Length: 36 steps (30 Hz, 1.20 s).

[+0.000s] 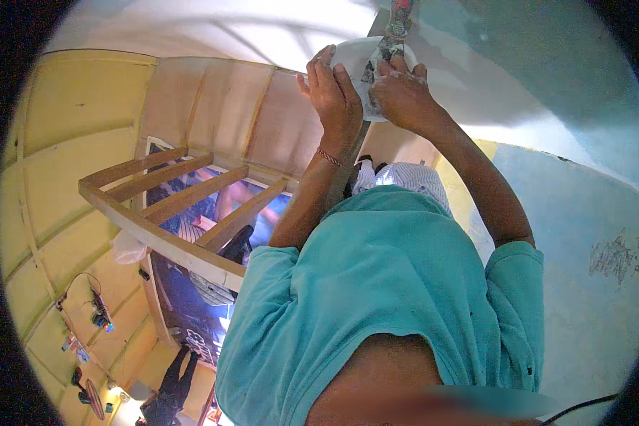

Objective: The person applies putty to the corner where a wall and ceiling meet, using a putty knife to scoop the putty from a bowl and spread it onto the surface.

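**Both hands up on a white fixture overhead**

Biggest thing in view is the teal t-shirt (397, 284), filling the lower middle, with both bare arms reaching up out of it toward the top edge. To the left of it there's a wooden frame (170, 213) made of slats, pale yellow panelled wall behind it and a dark printed poster (192, 312) showing through and below the slats. On the right, a blue painted wall (582, 234) with a scuffed patch.

Up top, a white rounded fixture (362, 60) sits against the pale surface, with a dark mottled part in its middle. The left hand (334, 96) lies curled against its left side, fingers wrapped over the edge. The right hand (401, 96) presses on the lower right part, fingers bent over it. A thin red wristband (329, 157) sits on the left wrist.
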Tool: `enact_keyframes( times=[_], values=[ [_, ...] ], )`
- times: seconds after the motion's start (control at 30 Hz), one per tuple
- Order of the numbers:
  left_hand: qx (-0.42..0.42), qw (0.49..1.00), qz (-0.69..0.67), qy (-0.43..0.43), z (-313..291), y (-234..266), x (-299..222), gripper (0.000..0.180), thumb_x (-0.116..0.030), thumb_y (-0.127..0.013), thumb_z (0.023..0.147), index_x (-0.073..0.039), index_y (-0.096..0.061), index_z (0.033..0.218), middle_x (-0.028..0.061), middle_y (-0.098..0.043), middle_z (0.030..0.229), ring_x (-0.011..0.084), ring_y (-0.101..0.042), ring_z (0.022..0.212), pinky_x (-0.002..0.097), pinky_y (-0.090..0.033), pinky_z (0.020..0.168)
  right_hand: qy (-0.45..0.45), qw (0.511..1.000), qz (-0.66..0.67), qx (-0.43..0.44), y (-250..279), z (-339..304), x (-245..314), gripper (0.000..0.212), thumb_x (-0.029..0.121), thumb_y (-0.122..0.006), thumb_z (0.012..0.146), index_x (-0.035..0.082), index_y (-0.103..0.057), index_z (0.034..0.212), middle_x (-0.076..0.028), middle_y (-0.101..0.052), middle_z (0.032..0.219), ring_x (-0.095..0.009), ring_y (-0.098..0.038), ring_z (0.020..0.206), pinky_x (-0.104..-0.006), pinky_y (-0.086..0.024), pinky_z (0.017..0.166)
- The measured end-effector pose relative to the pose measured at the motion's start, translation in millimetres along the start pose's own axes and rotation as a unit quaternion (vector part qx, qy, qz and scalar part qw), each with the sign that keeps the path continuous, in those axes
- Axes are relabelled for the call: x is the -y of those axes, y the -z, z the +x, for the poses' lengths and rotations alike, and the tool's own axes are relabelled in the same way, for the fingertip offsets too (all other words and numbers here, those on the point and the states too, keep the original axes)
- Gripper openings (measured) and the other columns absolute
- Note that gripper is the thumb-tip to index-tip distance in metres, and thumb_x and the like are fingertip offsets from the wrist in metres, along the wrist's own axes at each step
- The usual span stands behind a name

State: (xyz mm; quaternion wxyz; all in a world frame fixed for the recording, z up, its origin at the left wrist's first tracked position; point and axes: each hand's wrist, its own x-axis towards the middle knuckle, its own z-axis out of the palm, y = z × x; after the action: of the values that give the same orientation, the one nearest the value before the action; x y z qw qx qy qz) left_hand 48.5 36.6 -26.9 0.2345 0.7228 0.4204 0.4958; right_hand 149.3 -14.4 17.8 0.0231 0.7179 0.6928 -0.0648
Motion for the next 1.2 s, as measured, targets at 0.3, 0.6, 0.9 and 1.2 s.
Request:
enact_keyframes(
  times=[0.3,0.6,0.9,1.2],
  values=[
    [0.021,0.999,0.029,0.02,-1,1,0,0.023,-0.007,-0.038,0.083,-0.004,-0.044,0.105,0.0105,-0.048,0.108,0.0258,-0.044,0.103,0.0565,-0.009,0.094,-0.013,0.994,0.087,0.057,8,2,-8,0.027,0.002,-0.049,0.064,0.011,-0.065,0.083,-0.008,-0.051,0.097,-0.027,-0.043,0.099,-0.0474,-0.031,0.076],
    [0.002,0.996,-0.076,0.042,-3,1,5,0.028,-0.016,-0.036,0.088,-0.001,-0.045,0.11,0.0147,-0.049,0.104,0.0263,-0.046,0.098,0.0396,-0.03,0.091,0.026,0.925,0.344,-0.159,19,-25,-36,0.031,-0.006,-0.041,0.06,0.005,-0.061,0.081,-0.017,-0.054,0.089,-0.033,-0.048,0.09,-0.0427,-0.038,0.081],
    [0.056,0.981,-0.134,-0.126,6,-6,-94,0.033,-0.019,-0.034,0.089,0.005,-0.044,0.11,0.0168,-0.049,0.108,0.0298,-0.046,0.1,0.0389,-0.033,0.089,-0.139,0.752,0.528,-0.369,24,-106,-102,0.017,0.004,-0.051,0.069,-0.001,-0.057,0.085,-0.014,-0.055,0.08,-0.023,-0.054,0.072,-0.0313,-0.045,0.066],
    [0.406,0.859,-0.312,-0.03,-68,-95,-145,0.025,-0.009,-0.035,0.087,0.002,-0.045,0.107,0.0151,-0.048,0.104,0.0241,-0.049,0.095,0.0323,-0.037,0.084,-0.259,0.216,0.773,-0.537,-38,-216,-184,0.033,0.001,-0.049,0.072,0.005,-0.049,0.105,-0.003,-0.048,0.084,-0.013,-0.048,0.068,-0.0343,-0.041,0.067]
  ],
)
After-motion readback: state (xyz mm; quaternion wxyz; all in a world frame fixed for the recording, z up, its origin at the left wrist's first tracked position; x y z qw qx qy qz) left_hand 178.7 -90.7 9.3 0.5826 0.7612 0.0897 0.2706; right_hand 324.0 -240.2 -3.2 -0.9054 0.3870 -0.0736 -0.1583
